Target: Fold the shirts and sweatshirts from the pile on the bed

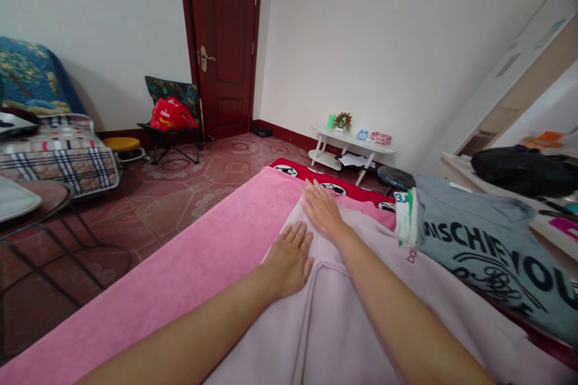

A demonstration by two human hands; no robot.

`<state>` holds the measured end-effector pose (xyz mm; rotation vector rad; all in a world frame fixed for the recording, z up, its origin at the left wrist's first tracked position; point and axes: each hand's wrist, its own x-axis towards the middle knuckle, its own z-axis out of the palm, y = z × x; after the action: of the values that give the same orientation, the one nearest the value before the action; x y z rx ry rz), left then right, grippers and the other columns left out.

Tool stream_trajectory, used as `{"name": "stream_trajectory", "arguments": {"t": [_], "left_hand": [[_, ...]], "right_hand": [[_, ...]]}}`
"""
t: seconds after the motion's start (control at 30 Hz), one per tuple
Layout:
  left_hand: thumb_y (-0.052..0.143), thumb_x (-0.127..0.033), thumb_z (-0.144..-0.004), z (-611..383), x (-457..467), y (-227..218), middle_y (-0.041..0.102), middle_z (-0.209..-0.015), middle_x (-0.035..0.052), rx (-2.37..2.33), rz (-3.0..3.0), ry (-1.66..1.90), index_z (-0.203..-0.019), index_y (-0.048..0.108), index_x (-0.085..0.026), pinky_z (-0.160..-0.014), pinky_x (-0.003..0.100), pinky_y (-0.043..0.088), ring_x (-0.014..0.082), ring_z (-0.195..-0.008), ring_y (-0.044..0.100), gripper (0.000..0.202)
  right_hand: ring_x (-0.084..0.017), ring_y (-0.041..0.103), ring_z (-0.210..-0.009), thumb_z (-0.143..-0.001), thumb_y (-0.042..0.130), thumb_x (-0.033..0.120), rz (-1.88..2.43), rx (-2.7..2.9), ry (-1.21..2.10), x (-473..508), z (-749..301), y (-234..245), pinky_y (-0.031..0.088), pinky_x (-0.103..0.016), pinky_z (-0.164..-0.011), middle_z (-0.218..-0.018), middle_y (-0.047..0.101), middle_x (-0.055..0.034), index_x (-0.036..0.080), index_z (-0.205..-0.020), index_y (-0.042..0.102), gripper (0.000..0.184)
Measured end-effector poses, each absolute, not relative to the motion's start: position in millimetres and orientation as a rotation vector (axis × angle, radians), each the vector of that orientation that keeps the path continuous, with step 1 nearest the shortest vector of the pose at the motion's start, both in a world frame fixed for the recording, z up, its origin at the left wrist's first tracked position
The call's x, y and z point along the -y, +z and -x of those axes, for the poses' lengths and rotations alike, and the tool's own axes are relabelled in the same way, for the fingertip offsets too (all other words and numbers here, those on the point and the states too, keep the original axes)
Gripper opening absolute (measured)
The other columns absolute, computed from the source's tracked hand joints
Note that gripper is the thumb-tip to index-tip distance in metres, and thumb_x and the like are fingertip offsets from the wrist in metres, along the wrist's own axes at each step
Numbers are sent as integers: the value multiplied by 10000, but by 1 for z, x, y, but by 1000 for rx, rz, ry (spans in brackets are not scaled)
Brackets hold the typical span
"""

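Observation:
A pale pinkish-lilac garment [374, 252] with small print near its right part lies spread over a bright pink cloth [198, 246]. It looks like a sweatshirt; folds and a seam run down its middle. My left hand [289, 258] rests flat on the garment near its left edge, palm down with the fingers stretched out. A little farther off, my right hand [321, 207] lies on its far end, fingers extended toward the red cloth with cartoon faces [334, 183]. Neither hand grasps anything.
A folded grey T-shirt [478, 234] with black lettering lies on the right, beside white-and-green cloth [406, 219]. Behind stands a low white table [354, 139] with small items. At left are a round side table [40, 204], a bed [58, 156] and a folding chair holding a red bag [171, 114].

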<state>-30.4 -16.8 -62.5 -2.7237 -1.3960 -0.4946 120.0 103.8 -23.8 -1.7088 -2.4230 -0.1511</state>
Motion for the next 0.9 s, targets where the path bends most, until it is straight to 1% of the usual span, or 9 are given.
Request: {"name": "stream_trajectory", "arguments": {"t": [0.1, 0.23, 0.37, 0.5, 0.57, 0.7, 0.83, 0.9], "left_hand": [[257, -407, -956, 32, 17, -61, 264, -1521, 160, 1390, 2760, -478, -1433, 332, -99, -1161, 434, 114, 260, -1415, 205, 573], [249, -433, -957, 34, 16, -60, 238, -1529, 161, 1387, 2819, -464, -1437, 325, -103, -1157, 433, 122, 263, -1420, 189, 587], [254, -443, -954, 36, 14, -61, 221, -1534, 160, 1358, 2860, -458, -1447, 309, -104, -1156, 437, 104, 264, -1425, 167, 601], [253, -445, -957, 37, 15, -62, 216, -1533, 167, 1319, 2879, -457, -1457, 292, -101, -1156, 438, 78, 264, -1428, 155, 608], [253, -467, -957, 38, 18, -62, 213, -1533, 173, 1288, 2903, -464, -1457, 294, -100, -1154, 442, 65, 273, -1429, 147, 622], [245, -535, -950, 46, 30, -63, 184, -1543, 154, 1207, 2992, -484, -1460, 293, -123, -1154, 440, 64, 274, -1433, 118, 658], [248, -578, -940, 66, 60, -59, 129, -1554, 142, 1117, 3097, -439, -1475, 250, -131, -1160, 434, 74, 268, -1439, 73, 697], [280, -584, -934, 81, 82, -54, 111, -1560, 121, 1059, 3155, -445, -1485, 224, -166, -1164, 439, 79, 264, -1440, 60, 694]], "right_hand": [[-221, 142, -1425, -963, 197, 483, 1893, 2422, 28, -112, -131, -43, 160, -483, -1121, -1565, 171, -14, 297, -1457, 283, 535], [-252, 72, -1436, -951, 149, 543, 2013, 2361, 84, -114, -138, -53, 149, -542, -1105, -1579, 83, -39, 292, -1485, 194, 592], [-268, 76, -1435, -936, 146, 590, 2070, 2353, 152, -94, -140, -50, 137, -530, -1114, -1581, 53, -49, 281, -1499, 135, 642], [-236, 53, -1439, -934, 146, 600, 2064, 2397, 208, -52, -150, -47, 111, -490, -1133, -1581, 39, -31, 284, -1502, 104, 652], [-223, 47, -1441, -932, 157, 606, 2034, 2433, 219, -24, -159, -45, 122, -472, -1136, -1580, 49, -29, 282, -1501, 112, 657], [-218, 100, -1436, -946, 170, 570, 1950, 2503, 144, 32, -179, -42, 161, -442, -1134, -1573, 110, -52, 256, -1494, 181, 631], [-219, 160, -1425, -954, 236, 529, 1934, 2505, -51, 70, -190, -43, 149, -432, -1140, -1563, 160, -74, 225, -1490, 204, 618], [-222, 172, -1422, -957, 254, 507, 1935, 2478, -138, 81, -189, -46, 138, -439, -1142, -1555, 189, -83, 210, -1486, 224, 606]]}}
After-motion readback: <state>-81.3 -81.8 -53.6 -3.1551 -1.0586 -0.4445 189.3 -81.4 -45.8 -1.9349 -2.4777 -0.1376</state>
